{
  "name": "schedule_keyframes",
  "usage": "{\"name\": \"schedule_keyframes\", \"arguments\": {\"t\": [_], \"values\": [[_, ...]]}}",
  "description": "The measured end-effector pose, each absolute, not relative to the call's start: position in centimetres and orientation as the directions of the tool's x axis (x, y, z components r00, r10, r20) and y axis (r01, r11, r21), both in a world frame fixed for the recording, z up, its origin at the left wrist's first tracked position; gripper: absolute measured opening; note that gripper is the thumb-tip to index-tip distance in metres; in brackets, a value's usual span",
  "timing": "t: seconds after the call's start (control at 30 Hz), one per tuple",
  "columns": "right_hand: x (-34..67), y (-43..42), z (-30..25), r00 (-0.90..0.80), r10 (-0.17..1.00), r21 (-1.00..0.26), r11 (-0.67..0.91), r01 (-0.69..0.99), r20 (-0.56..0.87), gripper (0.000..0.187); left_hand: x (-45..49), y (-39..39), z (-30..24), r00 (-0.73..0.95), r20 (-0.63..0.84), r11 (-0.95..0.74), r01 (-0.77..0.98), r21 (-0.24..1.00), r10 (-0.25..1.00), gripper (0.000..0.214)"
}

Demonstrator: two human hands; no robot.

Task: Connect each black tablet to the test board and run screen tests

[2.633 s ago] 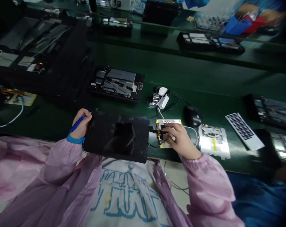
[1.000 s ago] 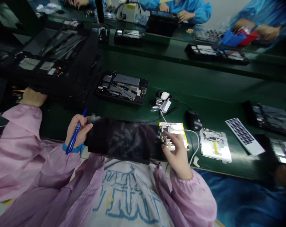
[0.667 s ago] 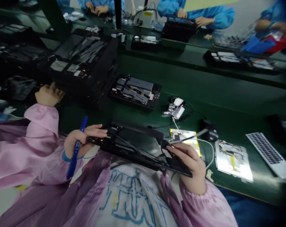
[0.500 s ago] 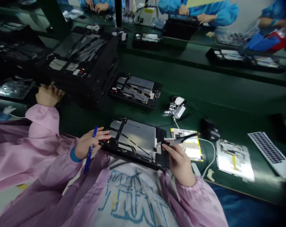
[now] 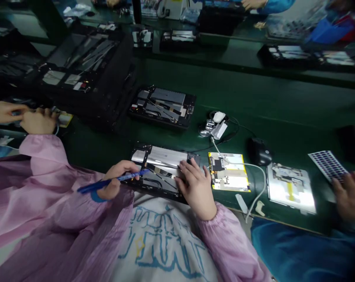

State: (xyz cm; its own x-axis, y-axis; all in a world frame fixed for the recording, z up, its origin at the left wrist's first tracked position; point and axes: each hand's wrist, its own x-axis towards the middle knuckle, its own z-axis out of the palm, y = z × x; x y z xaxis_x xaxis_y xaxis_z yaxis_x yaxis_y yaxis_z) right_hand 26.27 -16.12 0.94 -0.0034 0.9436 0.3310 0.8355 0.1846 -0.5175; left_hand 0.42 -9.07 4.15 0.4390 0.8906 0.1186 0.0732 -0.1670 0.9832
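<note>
In front of me an opened tablet with silvery battery cells and thin cables lies close to my body. My left hand is closed around a slim blue pen-like tool, whose tip reaches over the tablet's left part. Resting on the tablet's right side is my right hand, palm down with fingers spread. Its fingertips touch the area by the battery edge, and nothing shows in it.
Another opened tablet lies behind, with a tall stack of them at left. To the right are a yellow-edged board, a white cable, a black mouse and a silver panel. Co-workers' hands show on both sides.
My right hand has moved left onto the tablet, and the tweezers it held are out of sight. The blue tool has swung from upright to nearly level, tip over the tablet. Battery cells look newly exposed.
</note>
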Motion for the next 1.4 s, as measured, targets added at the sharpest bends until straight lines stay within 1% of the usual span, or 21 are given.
{"name": "schedule_keyframes", "arguments": {"t": [0.03, 0.07, 0.1, 0.17, 0.23, 0.27, 0.33, 0.37, 0.43, 0.53, 0.6, 0.67, 0.77, 0.83, 1.03, 1.13, 1.2, 1.23, 1.3, 1.37, 1.4], "values": [[26.2, -16.1, 1.5, -0.017, 0.933, -0.564, 0.232, 0.793, 0.359, 0.033, 1.9, -9.3, 4.5, 0.472, 0.124, -0.136, -0.009, 0.991, 0.873, 0.064], [26.2, -16.1, 2.2, -0.051, 0.919, -0.609, 0.299, 0.735, 0.39, 0.034, 3.5, -9.5, 4.8, 0.53, 0.097, -0.089, -0.042, 0.995, 0.842, 0.056], [26.3, -16.2, 2.9, -0.101, 0.902, -0.644, 0.374, 0.668, 0.419, 0.031, 4.9, -9.7, 5.1, 0.606, 0.041, -0.022, -0.039, 0.999, 0.794, 0.046], [26.8, -16.2, 4.2, -0.231, 0.862, -0.674, 0.499, 0.544, 0.452, 0.021, 7.3, -9.9, 5.7, 0.701, -0.01, 0.047, -0.034, 0.998, 0.713, 0.036], [28.2, -15.6, 5.1, -0.305, 0.832, -0.672, 0.554, 0.492, 0.463, 0.019, 8.6, -9.8, 5.9, 0.716, 0.014, 0.067, -0.085, 0.994, 0.698, 0.033], [29.3, -15.1, 5.2, -0.295, 0.833, -0.67, 0.552, 0.497, 0.468, 0.021, 9.0, -9.7, 5.9, 0.696, 0.034, 0.075, -0.125, 0.989, 0.717, 0.033], [32.0, -13.1, 5.0, -0.181, 0.854, -0.662, 0.497, 0.561, 0.488, 0.025, 9.2, -9.5, 5.7, 0.64, 0.047, 0.088, -0.177, 0.98, 0.767, 0.031], [33.4, -11.8, 4.5, -0.083, 0.868, -0.643, 0.424, 0.638, 0.49, 0.025, 9.4, -9.4, 5.5, 0.634, 0.03, 0.095, -0.163, 0.982, 0.772, 0.03], [35.9, -8.9, 3.0, 0.059, 0.867, -0.565, 0.269, 0.78, 0.494, 0.021, 9.8, -9.3, 5.1, 0.672, -0.031, 0.095, -0.058, 0.994, 0.74, 0.024], [37.7, -5.1, 0.4, 0.056, 0.906, -0.484, 0.172, 0.858, 0.42, 0.018, 11.0, -9.5, 4.4, 0.715, -0.115, 0.015, 0.145, 0.989, 0.69, 0.012], [37.9, -3.6, -1.0, 0.025, 0.922, -0.45, 0.165, 0.878, 0.386, 0.017, 11.8, -9.6, 4.1, 0.721, -0.132, -0.062, 0.236, 0.97, 0.681, 0.009], [37.7, -3.0, -1.8, 0.013, 0.915, -0.445, 0.184, 0.876, 0.404, 0.018, 12.3, -9.7, 3.8, 0.745, -0.142, -0.12, 0.287, 0.95, 0.652, 0.01], [37.8, -3.2, -2.0, 0.018, 0.896, -0.459, 0.211, 0.863, 0.444, 0.02, 12.4, -9.7, 3.5, 0.785, -0.14, -0.165, 0.295, 0.941, 0.603, 0.01], [38.0, -3.3, -2.0, 0.024, 0.897, -0.458, 0.202, 0.866, 0.441, 0.02, 12.3, -9.6, 3.3, 0.8, -0.117, -0.19, 0.278, 0.942, 0.588, 0.01], [38.3, -2.8, -1.9, 0.103, 0.923, -0.45, 0.082, 0.889, 0.372, 0.018, 12.4, -9.6, 2.9, 0.835, -0.07, -0.249, 0.241, 0.938, 0.546, 0.01], [37.6, -3.0, -1.0, 0.115, 0.921, -0.445, 0.069, 0.893, 0.373, 0.019, 12.2, -9.7, 2.8, 0.809, -0.086, -0.19, 0.237, 0.953, 0.581, 0.01], [36.5, -4.3, 0.2, 0.123, 0.908, -0.465, 0.086, 0.881, 0.401, 0.02, 11.7, -9.8, 2.8, 0.768, -0.068, -0.083, 0.155, 0.984, 0.637, 0.01], [35.8, -5.3, 0.8, 0.118, 0.902, -0.495, 0.116, 0.861, 0.415, 0.02, 11.5, -9.8, 2.9, 0.742, -0.05, -0.022, 0.087, 0.996, 0.668, 0.011], [34.3, -7.7, 2.2, 0.06, 0.905, -0.604, 0.23, 0.763, 0.421, 0.02, 10.9, -9.9, 3.1, 0.668, -0.027, 0.085, -0.055, 0.995, 0.743, 0.015], [32.7, -10.3, 3.1, -0.055, 0.923, -0.717, 0.332, 0.613, 0.38, 0.018, 10.4, -9.8, 3.5, 0.581, -0.027, 0.137, -0.146, 0.98, 0.813, 0.019], [32.0, -11.5, 3.4, -0.08, 0.928, -0.75, 0.343, 0.566, 0.364, 0.017, 10.2, -9.7, 3.8, 0.549, -0.028, 0.145, -0.17, 0.975, 0.835, 0.021]]}}
